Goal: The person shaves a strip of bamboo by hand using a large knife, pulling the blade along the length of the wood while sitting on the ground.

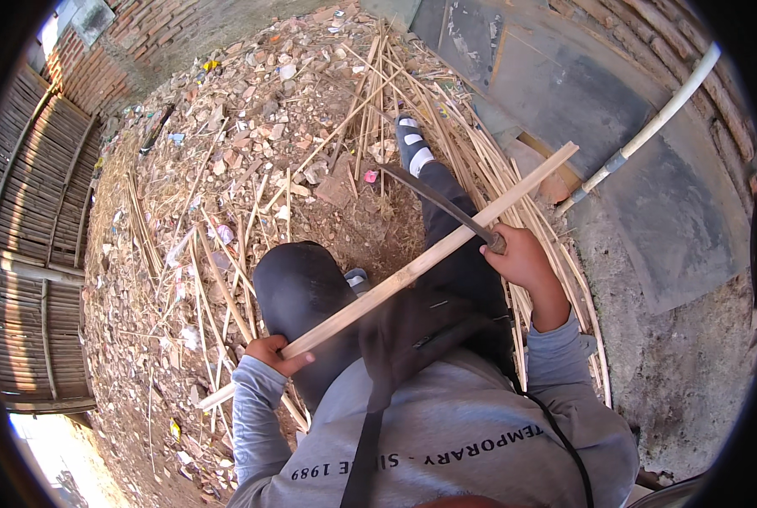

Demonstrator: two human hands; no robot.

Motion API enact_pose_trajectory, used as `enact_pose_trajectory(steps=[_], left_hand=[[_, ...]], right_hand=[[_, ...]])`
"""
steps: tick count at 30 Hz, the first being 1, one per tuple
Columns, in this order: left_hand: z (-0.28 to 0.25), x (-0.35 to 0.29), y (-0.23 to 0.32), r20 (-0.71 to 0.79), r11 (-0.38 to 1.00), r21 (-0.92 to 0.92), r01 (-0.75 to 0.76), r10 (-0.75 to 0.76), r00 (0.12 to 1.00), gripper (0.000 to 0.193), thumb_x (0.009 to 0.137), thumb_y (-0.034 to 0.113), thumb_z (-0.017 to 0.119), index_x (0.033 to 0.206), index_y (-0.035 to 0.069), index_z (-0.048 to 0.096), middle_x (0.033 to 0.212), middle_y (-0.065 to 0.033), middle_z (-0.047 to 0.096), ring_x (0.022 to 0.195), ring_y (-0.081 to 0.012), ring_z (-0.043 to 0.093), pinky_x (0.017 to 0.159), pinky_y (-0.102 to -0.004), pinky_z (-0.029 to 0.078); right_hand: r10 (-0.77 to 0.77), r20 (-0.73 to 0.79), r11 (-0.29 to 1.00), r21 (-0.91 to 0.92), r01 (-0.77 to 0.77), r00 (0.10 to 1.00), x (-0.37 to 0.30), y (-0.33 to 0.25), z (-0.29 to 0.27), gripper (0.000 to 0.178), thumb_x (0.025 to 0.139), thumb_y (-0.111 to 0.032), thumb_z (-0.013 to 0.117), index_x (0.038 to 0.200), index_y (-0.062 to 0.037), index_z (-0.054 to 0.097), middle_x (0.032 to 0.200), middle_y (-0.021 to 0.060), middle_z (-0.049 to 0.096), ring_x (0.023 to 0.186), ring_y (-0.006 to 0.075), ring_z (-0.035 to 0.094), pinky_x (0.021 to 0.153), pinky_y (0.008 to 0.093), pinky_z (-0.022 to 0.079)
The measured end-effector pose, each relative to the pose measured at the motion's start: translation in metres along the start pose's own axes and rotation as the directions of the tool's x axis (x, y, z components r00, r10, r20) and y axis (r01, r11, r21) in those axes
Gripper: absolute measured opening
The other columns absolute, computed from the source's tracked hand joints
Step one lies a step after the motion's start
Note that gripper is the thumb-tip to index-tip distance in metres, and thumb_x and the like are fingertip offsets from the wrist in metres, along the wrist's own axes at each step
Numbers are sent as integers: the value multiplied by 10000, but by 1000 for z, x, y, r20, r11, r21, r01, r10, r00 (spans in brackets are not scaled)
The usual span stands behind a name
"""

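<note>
A long, pale bamboo strip [412, 269] lies slantwise across my lap, from low on the left up to the right. My left hand [278, 356] is closed around it near its lower end. In my right hand [520, 258] is a machete [439, 200], gripped by its short handle. Its dark blade points up and left, past my outstretched right leg, and crosses the strip close to the handle. Whether the blade touches the strip I cannot tell.
Many thin bamboo strips [471, 161] lie along my right side, and more strips [213, 288] are on the left. Rubble and litter [251, 144] cover the ground. A pale pipe [649, 131] stands at the right beside dark panels [556, 80]. A bamboo wall [27, 195] rises far left.
</note>
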State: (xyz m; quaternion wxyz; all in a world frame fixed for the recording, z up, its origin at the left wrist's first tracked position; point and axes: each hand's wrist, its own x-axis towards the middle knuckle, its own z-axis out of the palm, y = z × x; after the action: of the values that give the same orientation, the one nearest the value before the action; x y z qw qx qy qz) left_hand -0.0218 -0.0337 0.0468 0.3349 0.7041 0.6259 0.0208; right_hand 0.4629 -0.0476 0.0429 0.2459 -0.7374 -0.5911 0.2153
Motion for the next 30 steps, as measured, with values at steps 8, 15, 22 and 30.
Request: enact_pose_trajectory(steps=[8,15,22,30], left_hand=[[-5,5,0,75,999,-5,50,-50,996,610,656,555,899,767,-10,698,590,-88,623,573,-172,626,558,-335,492],[0,3,3,10,998,64,-4,3,1000,648,646,622,874,723,8,680,562,-86,606,530,-189,612,525,-355,485],[5,1,-6,-51,999,47,-10,12,999,630,633,595,894,690,12,661,536,-82,569,497,-176,561,496,-361,458],[-4,4,5,36,998,24,57,-58,998,668,605,614,890,727,-7,674,587,-90,605,566,-189,601,554,-365,475]], right_hand=[[-35,123,998,-47,41,992,-5,-9,4,260,772,-279,779,855,-67,653,698,174,635,707,411,635,626,490,486],[24,140,998,-59,-16,990,-4,-12,1,263,798,-264,764,916,-48,671,755,178,662,749,405,649,650,470,497],[51,158,999,-5,-51,986,5,-2,0,265,801,-272,765,878,-45,650,737,165,651,717,402,630,645,461,482],[-8,173,999,-52,17,985,-5,-19,9,280,789,-275,786,859,-48,638,736,175,645,746,407,644,655,482,487]])
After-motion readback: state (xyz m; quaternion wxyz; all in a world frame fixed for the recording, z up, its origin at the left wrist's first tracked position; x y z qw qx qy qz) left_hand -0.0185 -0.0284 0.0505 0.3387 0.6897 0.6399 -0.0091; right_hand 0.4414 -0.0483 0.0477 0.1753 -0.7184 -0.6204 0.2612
